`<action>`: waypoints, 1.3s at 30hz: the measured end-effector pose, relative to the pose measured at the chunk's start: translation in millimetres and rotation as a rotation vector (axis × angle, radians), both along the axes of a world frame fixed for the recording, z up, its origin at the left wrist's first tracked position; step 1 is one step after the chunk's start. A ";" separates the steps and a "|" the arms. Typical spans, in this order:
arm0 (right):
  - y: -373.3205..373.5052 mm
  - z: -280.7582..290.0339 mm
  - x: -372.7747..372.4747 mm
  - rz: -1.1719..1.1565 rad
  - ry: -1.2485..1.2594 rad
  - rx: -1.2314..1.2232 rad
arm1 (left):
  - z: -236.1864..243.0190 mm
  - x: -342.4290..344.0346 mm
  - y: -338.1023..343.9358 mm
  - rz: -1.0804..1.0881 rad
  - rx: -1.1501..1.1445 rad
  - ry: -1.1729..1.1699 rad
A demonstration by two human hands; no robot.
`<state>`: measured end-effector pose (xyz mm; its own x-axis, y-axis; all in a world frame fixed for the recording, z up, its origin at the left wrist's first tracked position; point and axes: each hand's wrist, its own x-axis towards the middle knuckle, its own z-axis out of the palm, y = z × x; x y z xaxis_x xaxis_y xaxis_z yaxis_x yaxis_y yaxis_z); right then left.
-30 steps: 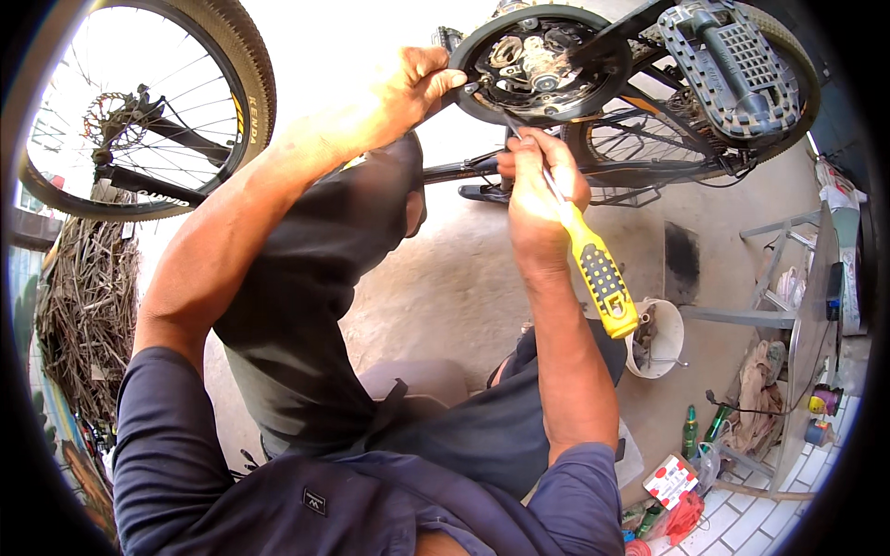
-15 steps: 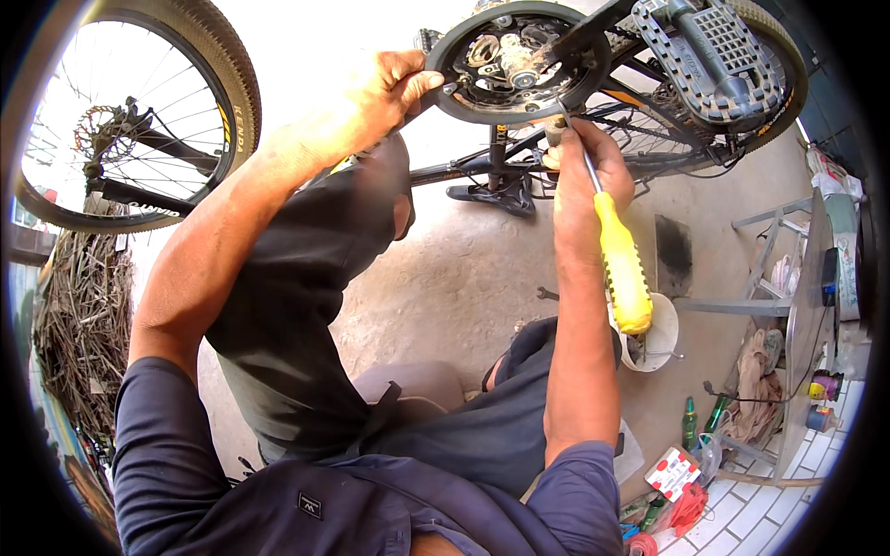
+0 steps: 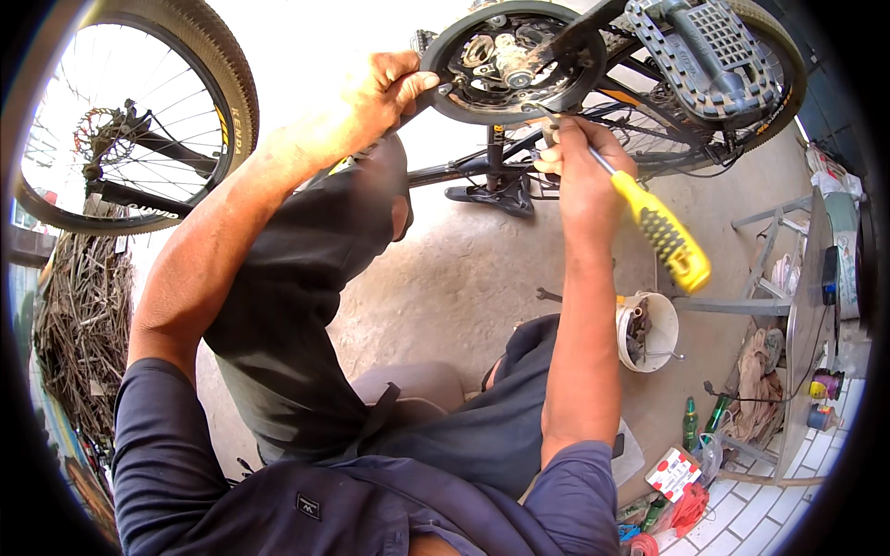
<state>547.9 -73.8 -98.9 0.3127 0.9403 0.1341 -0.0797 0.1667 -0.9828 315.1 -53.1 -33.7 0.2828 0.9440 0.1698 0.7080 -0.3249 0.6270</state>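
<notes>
Left hand (image 3: 385,88) raised to the black chainring guard (image 3: 454,65) of an upturned bicycle, fingers curled over the guard's left rim, thumb pressed on its outer edge. Right hand (image 3: 579,167) closed in a fist just below the guard, wrapped around the metal shaft of a screwdriver (image 3: 663,232); yellow-and-black handle jutting out to the lower right past the wrist, tip pointed up toward the crank hub (image 3: 510,60) at the middle of the guard, exact contact point too small to tell. Black crank arm (image 3: 584,23) running from the hub up and right to a grey platform pedal (image 3: 709,42) near the top edge. Behind the pedal, a tan-walled rear tyre (image 3: 788,74) with spokes. Dark frame tube (image 3: 454,171) crossing from the guard toward the left, behind a dark-trousered knee (image 3: 306,278). Black saddle (image 3: 491,196) resting on the concrete ground (image 3: 464,269) below the guard. Front wheel (image 3: 139,111) at the upper left, with a rusty brake disc at its hub, well apart from both hands. Pile of dry twigs (image 3: 83,324) along the left edge. White bucket (image 3: 649,329) of metal parts on the ground beside the right forearm; a spanner (image 3: 549,296) lying near it. Green bottles (image 3: 700,422) and a metal stand (image 3: 788,287) at the lower right.
</notes>
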 end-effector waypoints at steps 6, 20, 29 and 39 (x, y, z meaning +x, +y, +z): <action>10.5 -5.3 20.0 0.126 0.352 -0.061 | 1.8 1.4 -2.3 0.030 -0.016 -0.007; 1.0 -6.3 5.7 0.037 0.062 0.048 | -2.3 -4.2 0.2 0.010 0.077 0.055; 1.3 -10.7 2.7 -0.233 -0.400 0.287 | 3.5 1.7 -2.0 0.046 0.070 0.061; -1.8 11.8 -0.4 -0.352 -0.457 0.513 | -4.7 -4.4 2.1 0.026 0.154 0.098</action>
